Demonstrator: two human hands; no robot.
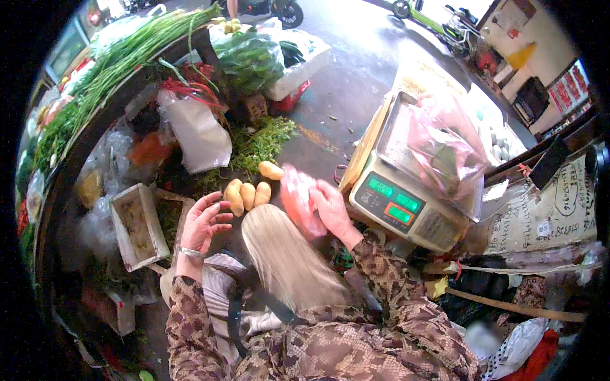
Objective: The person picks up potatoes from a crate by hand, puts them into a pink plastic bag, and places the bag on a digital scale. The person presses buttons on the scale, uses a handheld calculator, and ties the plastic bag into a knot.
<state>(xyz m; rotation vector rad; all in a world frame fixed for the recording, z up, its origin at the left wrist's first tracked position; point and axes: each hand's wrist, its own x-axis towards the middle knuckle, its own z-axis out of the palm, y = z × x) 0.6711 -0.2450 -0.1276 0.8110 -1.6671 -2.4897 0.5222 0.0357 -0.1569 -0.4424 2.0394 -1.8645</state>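
Note:
My left hand (204, 223) is raised with its fingers apart and holds nothing; a bracelet circles the wrist. Several potatoes (247, 195) lie just beyond its fingertips, and one more potato (270, 170) sits farther off. My right hand (330, 205) grips a crumpled red plastic bag (299, 202); what is in the bag cannot be made out. To the right of that hand stands a digital weighing scale (389, 200) with lit green displays. On its metal tray rests a pink plastic bag (445, 147) with something green inside.
Long green vegetables (119, 71) cover a stall at the left. A sheaf of clear plastic bags (198, 126) hangs below it. Loose leafy greens (267, 143) lie on the floor. A white foam box (138, 228) stands at the left, and eggs (499, 143) are behind the scale.

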